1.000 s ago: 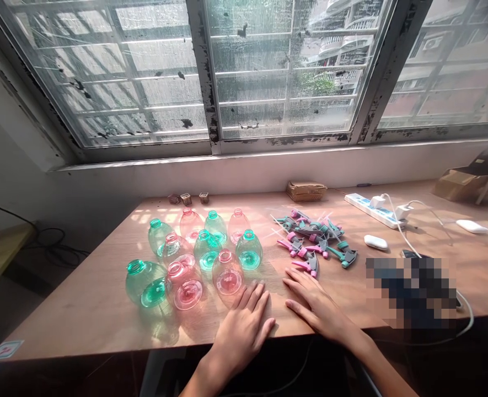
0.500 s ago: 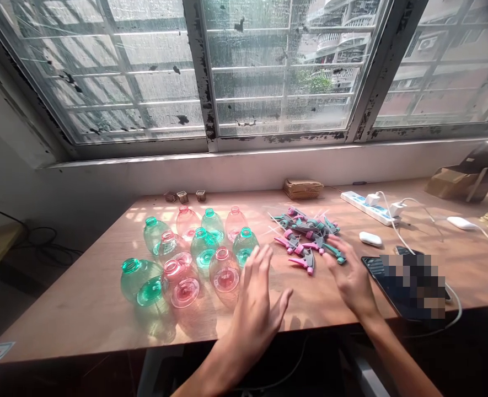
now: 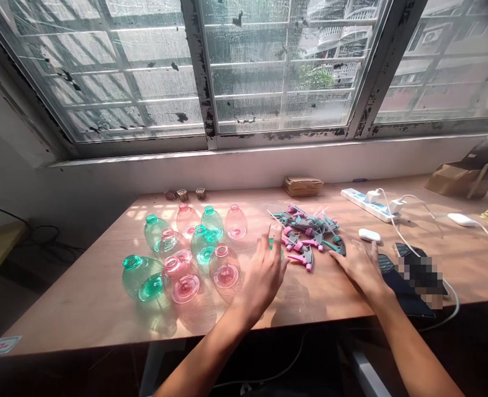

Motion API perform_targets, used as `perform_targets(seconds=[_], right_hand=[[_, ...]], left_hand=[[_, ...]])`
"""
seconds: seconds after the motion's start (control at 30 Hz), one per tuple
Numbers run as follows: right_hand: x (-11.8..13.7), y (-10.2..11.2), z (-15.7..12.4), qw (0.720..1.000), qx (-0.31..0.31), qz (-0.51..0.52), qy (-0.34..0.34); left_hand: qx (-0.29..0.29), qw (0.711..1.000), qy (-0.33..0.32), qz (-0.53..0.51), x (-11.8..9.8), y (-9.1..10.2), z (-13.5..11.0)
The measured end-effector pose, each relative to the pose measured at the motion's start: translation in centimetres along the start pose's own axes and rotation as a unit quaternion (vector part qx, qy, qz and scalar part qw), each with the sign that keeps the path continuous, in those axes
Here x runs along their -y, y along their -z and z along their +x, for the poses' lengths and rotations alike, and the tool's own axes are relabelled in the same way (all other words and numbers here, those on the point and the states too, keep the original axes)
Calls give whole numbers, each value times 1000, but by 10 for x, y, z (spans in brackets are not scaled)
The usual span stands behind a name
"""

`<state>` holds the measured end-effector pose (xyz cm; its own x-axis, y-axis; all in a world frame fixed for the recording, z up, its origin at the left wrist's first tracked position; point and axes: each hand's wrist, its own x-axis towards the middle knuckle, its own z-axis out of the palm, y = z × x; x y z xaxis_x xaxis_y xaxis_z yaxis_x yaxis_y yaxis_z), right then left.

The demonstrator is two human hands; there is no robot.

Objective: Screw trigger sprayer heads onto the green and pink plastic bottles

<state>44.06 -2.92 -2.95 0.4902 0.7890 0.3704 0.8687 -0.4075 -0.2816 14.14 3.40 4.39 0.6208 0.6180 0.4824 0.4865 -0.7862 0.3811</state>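
Observation:
My left hand (image 3: 264, 270) is closed round a clear green bottle (image 3: 271, 242), of which only small parts show past the fingers. To its left stand several round clear bottles: a green bottle (image 3: 143, 278), a pink bottle (image 3: 181, 281) and others like them. My right hand (image 3: 362, 267) rests low over the table with its fingers apart, holding nothing that I can see. Its thumb side is beside a green-and-grey spray head (image 3: 335, 246). Further pink and green spray heads (image 3: 299, 220) with thin tubes lie heaped between the two hands.
Right of my right hand lie a phone (image 3: 421, 267) and a dark flat device (image 3: 409, 298). Behind are a white case (image 3: 370, 236), a power strip (image 3: 368, 205) with cables, and a brown box (image 3: 304, 186). Small pots (image 3: 182, 195) stand along the back edge.
The green bottle at the right end of the group has left its place and is now in my left hand, further right. My right hand has shifted right and lowered towards the table.

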Motion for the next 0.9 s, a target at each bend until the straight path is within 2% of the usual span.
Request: perform_targets(seconds=[0.1,0.23,0.37,0.4,0.43,0.47,0.53,0.63,0.7,0.8,0.9], right_hand=[[3,5,1,1000,9,10,-12],[5,18,-3,998,2,60,-24],[13,57,-18,986,13,167,-6],[18,70,-24,977,26,214,7],[25,82,-32,953,45,299,17],[33,93,-40,928,51,369,10],[55,106,-57,895,30,444,-25],[88,102,-77,846,-70,523,-71],[99,97,-81,819,-93,560,-87],[97,103,-79,794,-110,592,-87],[82,121,-77,777,-101,613,-101]], left_hand=[[16,999,14,-46,-7,-5,-26],[48,991,82,-96,-5,-14,-67],[104,980,95,-140,3,-11,-94],[112,978,97,-150,4,-10,-98],[119,975,100,-159,3,-8,-100],[125,973,101,-166,1,-8,-100],[144,969,91,-181,-9,-12,-98],[162,958,33,-233,-32,-25,-91],[147,949,2,-278,-45,-32,-85],[107,941,16,-319,-47,-32,-78],[64,939,41,-337,-28,-16,-81]])
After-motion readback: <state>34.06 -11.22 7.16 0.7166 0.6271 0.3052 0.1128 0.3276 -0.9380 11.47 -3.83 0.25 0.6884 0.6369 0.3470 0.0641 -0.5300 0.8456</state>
